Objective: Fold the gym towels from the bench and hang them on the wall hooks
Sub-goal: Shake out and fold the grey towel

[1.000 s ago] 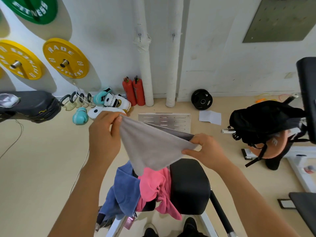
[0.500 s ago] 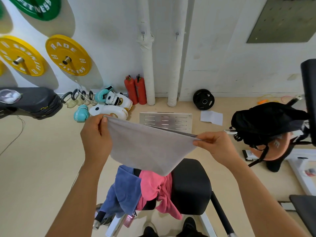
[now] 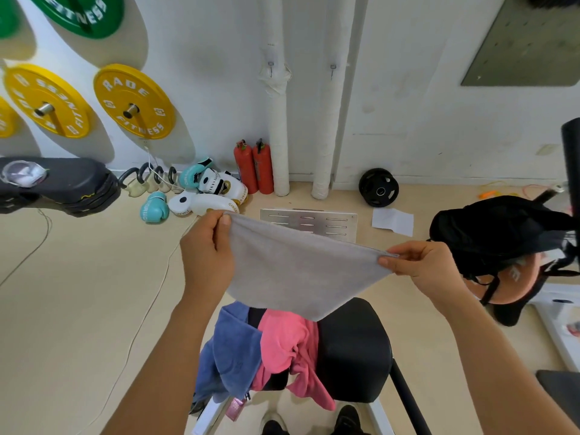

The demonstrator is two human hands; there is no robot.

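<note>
A grey towel point(image 3: 298, 271) hangs stretched between my two hands above the bench, folded with its lower edge drooping to a point. My left hand point(image 3: 205, 257) grips its left corner and my right hand point(image 3: 420, 266) pinches its right corner. Below it, a blue towel point(image 3: 230, 356) and a pink towel point(image 3: 292, 350) lie crumpled on the left side of the black bench pad point(image 3: 354, 350). Two small wall hooks point(image 3: 270, 69) point(image 3: 333, 70) sit high on the white wall ahead, by the wrapped pipes.
Two red fire extinguishers point(image 3: 253, 166), boxing gloves point(image 3: 207, 186) and a metal plate point(image 3: 309, 221) lie by the wall. Yellow weight plates point(image 3: 133, 102) hang at left. A black bag point(image 3: 499, 233) sits on a machine at right; another black pad point(image 3: 56, 183) juts in at left.
My hands have drawn further apart, pulling the grey towel flatter and wider. My left hand shifted left and my right hand right; the view rose slightly.
</note>
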